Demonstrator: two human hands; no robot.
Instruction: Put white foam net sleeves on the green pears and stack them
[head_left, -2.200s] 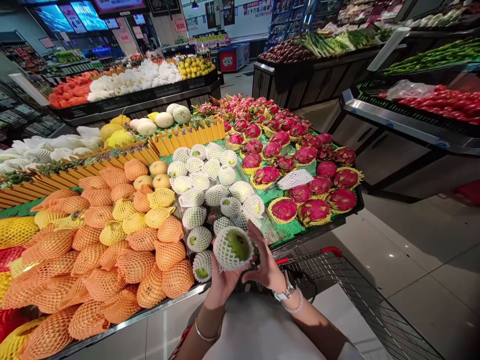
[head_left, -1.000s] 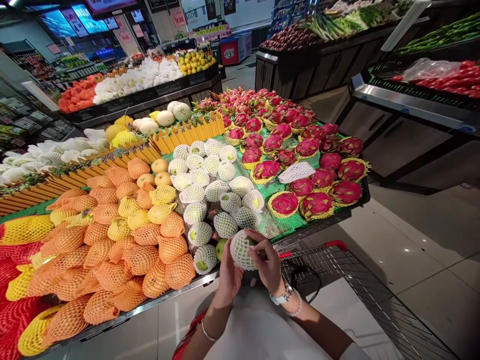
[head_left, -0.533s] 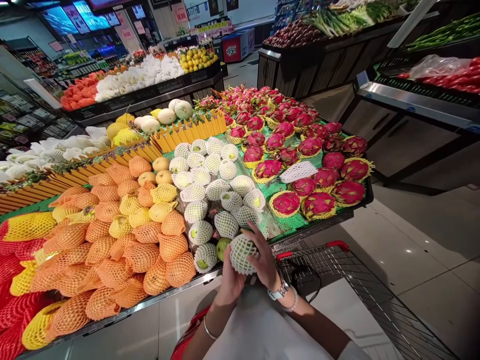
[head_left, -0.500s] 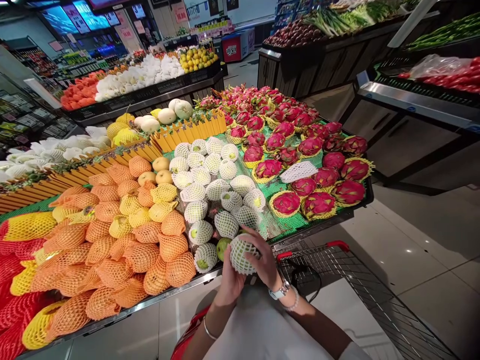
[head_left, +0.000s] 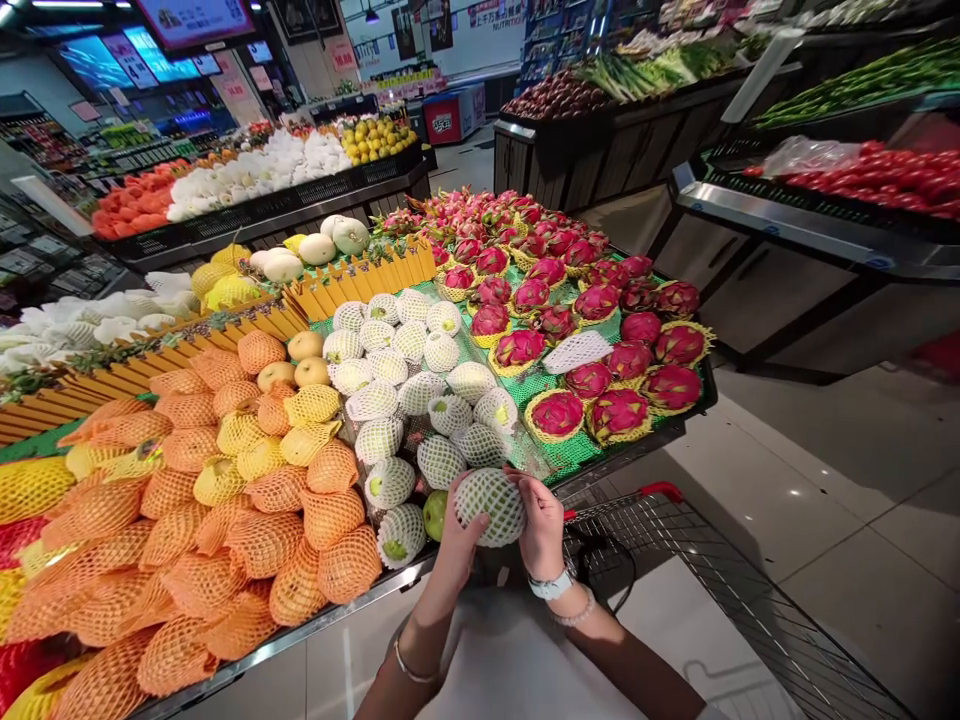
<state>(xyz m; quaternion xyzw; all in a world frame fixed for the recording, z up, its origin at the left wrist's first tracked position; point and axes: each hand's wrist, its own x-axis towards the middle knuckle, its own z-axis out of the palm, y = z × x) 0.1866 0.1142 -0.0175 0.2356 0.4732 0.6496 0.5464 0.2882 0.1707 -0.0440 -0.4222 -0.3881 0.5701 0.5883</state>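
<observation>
Fruit (head_left: 491,505) sits gripped between your left hand (head_left: 456,535) and right hand (head_left: 541,522) — loose netting could let it slip out.

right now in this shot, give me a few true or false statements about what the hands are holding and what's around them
1. Both hands hold one fruit wrapped in white foam net. True: the left hand and right hand cup it from either side.
2. The held fruit sits in orange netting. False: its net is white; the orange-netted fruit lie to the left on the display.
3. A bare green fruit lies just left of the held one. True.
4. The dragon fruit are on the left of the display. False: they are on the right, on green matting.
5. A shopping cart stands on the person's right. True.
6. The right wrist is bare. False: it wears a watch.
</observation>
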